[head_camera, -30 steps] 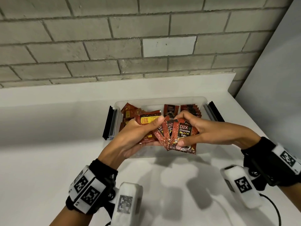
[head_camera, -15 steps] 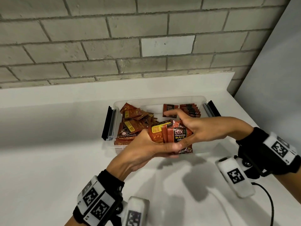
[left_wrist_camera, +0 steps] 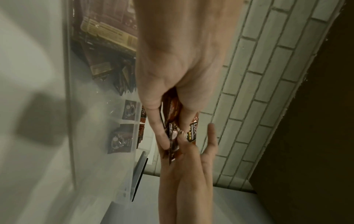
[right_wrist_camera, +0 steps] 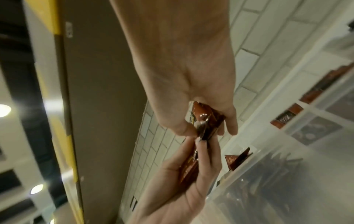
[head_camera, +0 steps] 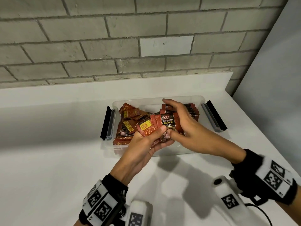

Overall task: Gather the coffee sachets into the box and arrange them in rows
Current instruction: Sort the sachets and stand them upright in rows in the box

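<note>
Both hands pinching fanned stack of glossy red-brown coffee sachets over clear plastic box centre: left hand at 7 o'clock, right hand at 3. Slick foil, uneven fan; risk of slipping, scattering onto white tabletop or loose pile at 9.

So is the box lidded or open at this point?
Open. The clear box has no lid on it, its black side latches hang outward, and loose sachets show from above inside it.

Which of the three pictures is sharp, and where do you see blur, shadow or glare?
Head view: sharp, the sachet print is readable, and both hands throw dark shadows on the table. Left wrist view: soft, with the box wall smeared. Right wrist view: blurred, with glaring ceiling lamps.
</note>
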A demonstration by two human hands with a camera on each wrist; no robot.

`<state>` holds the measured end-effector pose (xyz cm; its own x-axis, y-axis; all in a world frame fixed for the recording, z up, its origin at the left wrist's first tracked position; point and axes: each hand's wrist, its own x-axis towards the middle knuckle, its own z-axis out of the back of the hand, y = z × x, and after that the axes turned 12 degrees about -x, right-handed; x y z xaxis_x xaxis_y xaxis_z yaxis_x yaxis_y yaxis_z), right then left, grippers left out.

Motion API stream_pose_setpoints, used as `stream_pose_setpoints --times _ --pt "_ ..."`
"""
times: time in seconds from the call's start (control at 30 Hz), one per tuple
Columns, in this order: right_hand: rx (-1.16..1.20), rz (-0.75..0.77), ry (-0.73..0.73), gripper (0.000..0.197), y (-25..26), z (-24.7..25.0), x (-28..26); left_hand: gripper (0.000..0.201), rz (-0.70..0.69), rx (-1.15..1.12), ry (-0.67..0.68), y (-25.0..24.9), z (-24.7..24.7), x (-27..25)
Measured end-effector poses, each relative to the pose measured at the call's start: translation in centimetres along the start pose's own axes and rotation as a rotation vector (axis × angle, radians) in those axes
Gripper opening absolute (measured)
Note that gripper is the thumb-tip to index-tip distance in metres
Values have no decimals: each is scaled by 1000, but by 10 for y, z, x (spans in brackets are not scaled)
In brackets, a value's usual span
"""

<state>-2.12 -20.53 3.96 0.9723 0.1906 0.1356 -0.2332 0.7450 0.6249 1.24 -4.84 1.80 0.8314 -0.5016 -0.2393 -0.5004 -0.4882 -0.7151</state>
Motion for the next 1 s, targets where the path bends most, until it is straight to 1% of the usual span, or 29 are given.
stream_pose_setpoints --times 0.03,0.1,0.2,0.27,0.37,0.43,0.47,0.53,0.57,0.6,0.7,0.77,0.8,0.9,0.93,1.0 --pt "31 -17 19 71 -1 0 0 18 14 -5 9 0 -1 -1" --pt "64 -70 42 66 -1 0 1 20 37 0 37 -1 -1 -2" --pt "65 -125 62 51 -3 0 1 20 67 -14 69 -4 -1 -3" --pt "135 -168 42 44 -5 0 1 21 111 -95 66 -5 0 -4" --pt "348 -253 8 37 -10 1 0 23 159 -216 39 -6 3 -6" --pt "529 -335 -17 35 -12 4 -4 23 133 -182 25 -4 7 -6" --pt "609 -370 -27 35 -13 7 -6 28 113 -153 17 -4 9 -6" --pt "718 -408 -42 34 -15 11 -10 43 80 -120 -32 -2 11 -5" --pt "758 -414 -54 35 -15 12 -11 46 72 -118 -64 -1 12 -4" --pt "787 -419 -66 35 -15 12 -12 43 57 -107 -91 0 13 -2" --pt "811 -422 -66 37 -16 12 -14 32 37 -59 -129 1 13 -1" --pt "808 -420 -70 40 -16 10 -16 30 29 -34 -128 1 12 -2" --pt "804 -412 -91 41 -16 9 -16 34 31 -24 -119 1 12 -3" --pt "769 -390 -195 41 -15 10 -17 52 26 -33 -99 -2 13 -4" --pt "780 -394 -219 42 -15 11 -17 55 25 -53 -99 -3 13 -4" --pt "835 -421 -227 43 -18 9 -16 53 34 -90 -100 -4 13 -3"
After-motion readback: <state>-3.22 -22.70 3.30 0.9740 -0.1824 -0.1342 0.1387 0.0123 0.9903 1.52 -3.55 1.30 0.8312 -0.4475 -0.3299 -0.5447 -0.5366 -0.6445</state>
